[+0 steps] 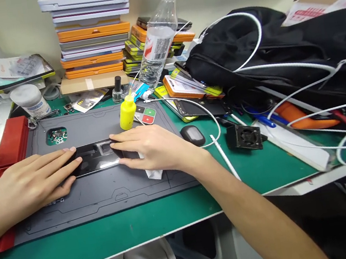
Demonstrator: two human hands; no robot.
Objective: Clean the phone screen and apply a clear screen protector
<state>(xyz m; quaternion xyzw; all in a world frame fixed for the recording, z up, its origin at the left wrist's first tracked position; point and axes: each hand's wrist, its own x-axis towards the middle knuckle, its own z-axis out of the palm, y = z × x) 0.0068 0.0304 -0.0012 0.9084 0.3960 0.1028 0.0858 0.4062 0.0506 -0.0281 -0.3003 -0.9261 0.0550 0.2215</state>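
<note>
A glossy black phone lies flat on a grey work mat, with light reflected on its surface. Over its left end, my left hand has its fingers on the top and the thumb at the near edge. My right hand holds the other end, fingers at the far edge and thumb at the near edge. Both ends of the phone are hidden beneath the hands. A folded white tissue shows under my right hand. Just beyond it stands a yellow squeeze bottle with a thin tip.
Behind the mat are a tall stack of flat boxes, a tilted water bottle and a white jar. At right lie a black mouse-like case, a small fan, white cables and a black bag.
</note>
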